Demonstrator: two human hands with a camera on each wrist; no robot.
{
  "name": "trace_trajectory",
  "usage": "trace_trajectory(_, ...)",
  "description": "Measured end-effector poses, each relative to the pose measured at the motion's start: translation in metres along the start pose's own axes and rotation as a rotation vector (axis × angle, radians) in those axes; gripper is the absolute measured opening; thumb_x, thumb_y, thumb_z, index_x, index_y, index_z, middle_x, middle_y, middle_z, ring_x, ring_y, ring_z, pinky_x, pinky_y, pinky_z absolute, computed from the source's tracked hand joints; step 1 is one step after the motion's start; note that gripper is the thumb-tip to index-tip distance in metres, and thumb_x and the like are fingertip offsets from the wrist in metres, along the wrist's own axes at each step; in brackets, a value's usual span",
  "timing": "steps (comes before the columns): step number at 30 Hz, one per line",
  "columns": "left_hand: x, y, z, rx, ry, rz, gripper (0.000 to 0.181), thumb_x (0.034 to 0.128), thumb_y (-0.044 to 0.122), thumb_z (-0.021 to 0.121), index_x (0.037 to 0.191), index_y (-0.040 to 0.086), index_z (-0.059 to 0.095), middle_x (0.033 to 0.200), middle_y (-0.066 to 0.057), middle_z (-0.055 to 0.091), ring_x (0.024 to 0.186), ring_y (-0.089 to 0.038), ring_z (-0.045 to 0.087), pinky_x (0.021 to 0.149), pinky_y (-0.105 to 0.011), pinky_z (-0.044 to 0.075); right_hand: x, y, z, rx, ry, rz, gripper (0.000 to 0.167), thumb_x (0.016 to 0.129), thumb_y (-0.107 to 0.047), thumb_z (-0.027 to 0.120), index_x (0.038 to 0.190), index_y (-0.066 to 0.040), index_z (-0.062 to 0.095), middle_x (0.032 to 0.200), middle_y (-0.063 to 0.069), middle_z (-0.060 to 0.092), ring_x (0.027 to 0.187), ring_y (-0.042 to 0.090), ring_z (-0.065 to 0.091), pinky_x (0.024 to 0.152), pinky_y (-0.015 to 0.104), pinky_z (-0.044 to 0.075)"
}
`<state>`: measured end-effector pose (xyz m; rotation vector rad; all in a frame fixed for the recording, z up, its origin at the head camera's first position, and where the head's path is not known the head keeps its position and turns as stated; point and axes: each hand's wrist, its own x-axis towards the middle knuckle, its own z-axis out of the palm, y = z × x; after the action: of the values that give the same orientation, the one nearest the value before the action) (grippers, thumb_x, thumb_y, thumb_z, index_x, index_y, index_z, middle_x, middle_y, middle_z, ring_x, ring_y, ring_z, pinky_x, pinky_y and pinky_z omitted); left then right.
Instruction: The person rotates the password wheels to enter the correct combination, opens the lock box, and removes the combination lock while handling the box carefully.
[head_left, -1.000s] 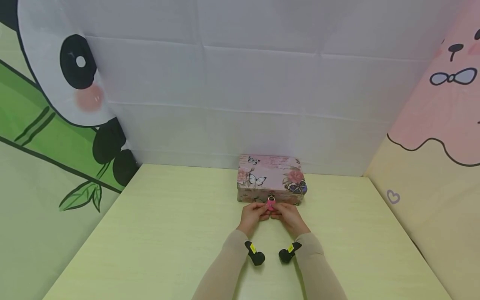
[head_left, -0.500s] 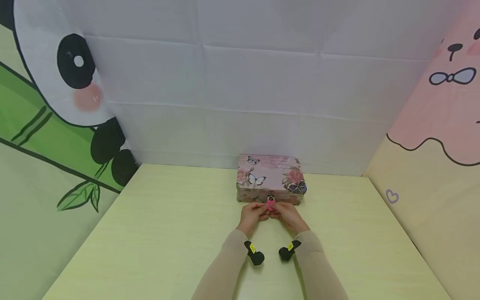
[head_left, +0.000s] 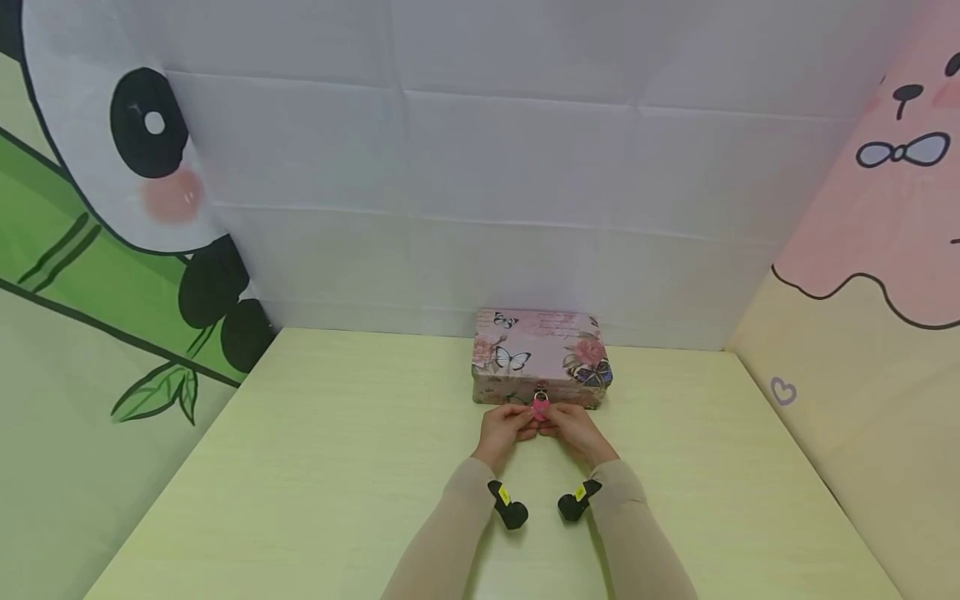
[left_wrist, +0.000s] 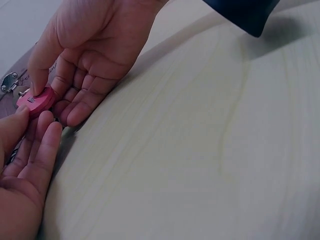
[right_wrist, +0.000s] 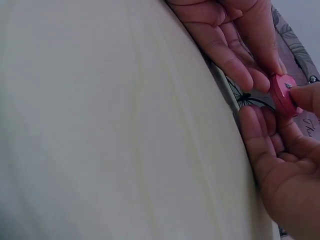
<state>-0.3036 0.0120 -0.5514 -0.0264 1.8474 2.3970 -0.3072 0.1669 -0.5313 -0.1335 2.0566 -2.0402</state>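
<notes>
A small pink padlock (head_left: 541,408) hangs by its silver shackle at the front latch of a box (head_left: 540,346) printed with butterflies and roses. My left hand (head_left: 504,433) pinches the padlock's left side between thumb and fingers. From the other side my right hand (head_left: 576,432) grips it, its thumb over the small dark dial area on the padlock's face (right_wrist: 284,95). Both hands' lower fingers curl loosely beneath the lock. In the left wrist view the metal latch (left_wrist: 9,82) shows beyond the padlock (left_wrist: 39,102). The digits are too small to read.
The box lid is down, and the box stands near the back edge of the pale table (head_left: 360,467), close to a white backdrop (head_left: 375,267). Side panels with a panda (head_left: 150,217) and a pink figure (head_left: 862,233) flank the table. A dark wrist camera sits on each sleeve.
The head view has shifted very slightly. Both hands stay on the padlock, and the box has not visibly moved.
</notes>
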Motion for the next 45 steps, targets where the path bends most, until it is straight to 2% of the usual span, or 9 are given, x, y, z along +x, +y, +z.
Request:
trace_trajectory(9,0.0004,-0.0010,-0.0003,-0.013,-0.002,0.011,0.017,0.0954,-0.006,0.061,0.107,-0.017,0.065,0.084,-0.008,0.070,0.071,-0.012,0.067,0.073,-0.031,0.062,0.0000,-0.0008,0.0014,-0.023,0.011,0.009,0.034,0.104,-0.001,0.044,0.123,0.027,0.049,0.096,0.010,0.065,0.081,0.009,0.061,0.077,0.021,0.058)
trace_trajectory(19,0.0014,0.0002,-0.0002,-0.014,-0.016,0.020,0.016,0.0949,-0.006,0.062,0.106,-0.017,0.064,0.084,-0.006,0.070,0.072,-0.012,0.068,0.073,-0.031,0.062,0.0013,0.0022,-0.0001,-0.018,0.004,-0.024,0.033,0.104,0.000,0.045,0.122,0.027,0.048,0.097,0.008,0.066,0.080,0.008,0.063,0.077,0.021,0.058)
trace_trajectory(26,0.0009,0.0016,0.0005,0.003,-0.002,-0.006,0.016,0.0952,-0.006,0.061,0.108,-0.016,0.065,0.085,-0.008,0.070,0.074,-0.013,0.068,0.074,-0.031,0.062,0.0007,0.0021,0.0010,0.081,0.041,0.000,0.035,0.103,-0.005,0.041,0.120,0.024,0.051,0.095,0.007,0.064,0.079,0.011,0.064,0.076,0.023,0.058)
trace_trajectory(29,-0.0005,0.0023,0.0006,0.005,-0.003,0.009,0.017,0.0951,-0.006,0.062,0.108,-0.016,0.064,0.086,-0.008,0.070,0.075,-0.014,0.068,0.074,-0.033,0.062,0.0006,0.0006,0.0024,0.117,0.058,0.006,0.035,0.102,-0.007,0.043,0.119,0.022,0.054,0.092,0.006,0.064,0.078,0.012,0.064,0.074,0.024,0.059)
trace_trajectory(40,-0.0020,0.0016,-0.0011,-0.019,-0.023,0.018,0.017,0.0945,-0.008,0.061,0.106,-0.021,0.062,0.089,-0.016,0.071,0.077,-0.020,0.069,0.079,-0.041,0.062,-0.0027,0.0016,0.0030,0.071,0.036,-0.015,0.026,0.102,-0.002,0.044,0.110,0.020,0.056,0.091,0.005,0.062,0.080,0.012,0.061,0.075,0.022,0.057)
trace_trajectory(45,-0.0026,0.0005,-0.0012,-0.021,-0.018,0.024,0.019,0.0950,-0.006,0.061,0.108,-0.019,0.062,0.088,-0.013,0.071,0.077,-0.017,0.069,0.078,-0.039,0.062,-0.0031,0.0014,0.0030,0.066,0.030,-0.015,0.026,0.103,-0.002,0.044,0.111,0.020,0.055,0.091,0.005,0.062,0.080,0.011,0.061,0.076,0.022,0.058)
